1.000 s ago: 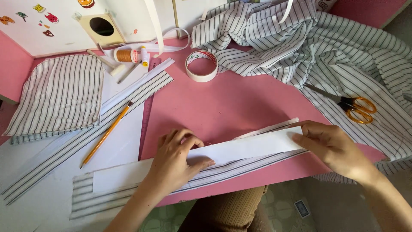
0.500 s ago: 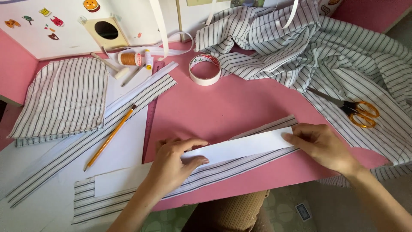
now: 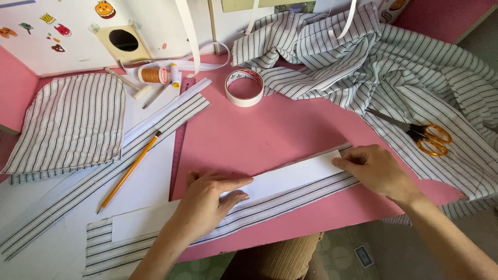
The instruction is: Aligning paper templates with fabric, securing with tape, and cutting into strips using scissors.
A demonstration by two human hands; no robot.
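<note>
- Upper left of the frame: small coloured stickers [image 3: 47,18] sit on a white board [image 3: 78,46], beside a dark round hole.
- Left: a rounded striped fabric piece [image 3: 70,122] lies flat; a pencil [image 3: 129,171] lies slanted nearby.
- Lower centre: the left hand [image 3: 207,202] presses flat, fingers spread, on a white paper strip [image 3: 280,179] lying along a striped fabric strip [image 3: 290,199].
- Upper centre: a tape roll [image 3: 244,87] with a red inner rim.
- Right: the right hand [image 3: 376,168] pins the strip's end, fingers together and extended.
- Far right: orange-handled scissors [image 3: 423,136].
</note>
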